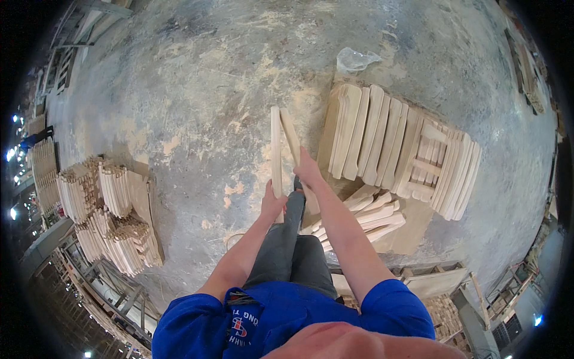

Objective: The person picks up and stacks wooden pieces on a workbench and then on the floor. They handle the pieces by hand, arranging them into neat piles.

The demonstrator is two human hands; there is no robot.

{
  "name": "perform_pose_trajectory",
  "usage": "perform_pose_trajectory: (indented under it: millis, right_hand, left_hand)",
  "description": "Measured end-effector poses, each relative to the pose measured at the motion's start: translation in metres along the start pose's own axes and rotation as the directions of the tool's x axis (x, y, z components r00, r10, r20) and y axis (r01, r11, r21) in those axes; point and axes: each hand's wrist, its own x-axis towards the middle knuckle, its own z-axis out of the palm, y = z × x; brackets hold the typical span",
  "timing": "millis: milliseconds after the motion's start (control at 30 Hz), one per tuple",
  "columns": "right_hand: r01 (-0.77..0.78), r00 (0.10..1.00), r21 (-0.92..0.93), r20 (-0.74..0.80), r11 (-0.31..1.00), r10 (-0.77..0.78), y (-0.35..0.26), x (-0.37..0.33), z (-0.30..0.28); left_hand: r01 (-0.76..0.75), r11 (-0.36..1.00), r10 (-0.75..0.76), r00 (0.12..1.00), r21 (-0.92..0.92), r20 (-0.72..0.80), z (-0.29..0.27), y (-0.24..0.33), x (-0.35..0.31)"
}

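Two pale wooden slats stand out in front of me, their far ends close together. My left hand (274, 201) is closed round the near part of the left slat (275, 146), which points almost straight ahead. My right hand (307, 168) grips the right slat (289, 131), which slants a little to the left toward its far end. The lower parts of both slats are partly hidden by my hands and legs. Beside my right forearm lies a loose heap of slats (376, 218).
Stacked curved wooden boards (371, 134) lie on a brown sheet (412, 230) at right. Bundles of slats (119, 215) stand at left. A clear plastic bag (356, 60) rests on the stained concrete floor (203, 90). Wooden racks (439, 281) are behind me.
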Motion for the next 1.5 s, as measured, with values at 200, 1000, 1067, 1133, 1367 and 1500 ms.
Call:
perform_pose_trajectory:
  millis: [200,1000,1067,1133,1367,1500]
  right_hand:
    - [0.084,0.986,-0.009,-0.146,0.996,-0.084,-0.017,-0.027,0.036]
    - [0.059,0.748,0.308,-0.644,0.950,0.162,-0.052,-0.089,0.119]
    - [-0.012,0.839,0.357,-0.504,0.934,0.203,-0.066,-0.095,0.110]
    - [-0.033,0.850,0.378,-0.476,0.925,0.225,-0.085,-0.104,0.103]
    - [0.093,0.702,0.562,-0.622,0.822,0.346,-0.024,-0.127,0.105]
    - [0.035,0.462,0.602,-0.718,0.798,0.521,0.053,-0.179,0.136]
  left_hand:
    - [-0.090,0.993,0.094,0.994,0.078,-0.048,-0.019,-0.012,-0.004]
    - [-0.300,0.852,0.273,0.954,0.430,0.124,-0.089,-0.044,-0.044]
    - [-0.326,0.836,0.290,0.945,0.441,0.149,-0.099,-0.044,-0.041]
    - [-0.461,0.662,0.436,0.878,0.591,0.197,-0.119,-0.055,-0.022]
    - [-0.600,0.473,0.389,0.799,0.645,0.458,-0.084,-0.046,-0.047]
    - [-0.763,0.232,0.337,0.645,0.604,0.685,-0.051,-0.071,-0.055]
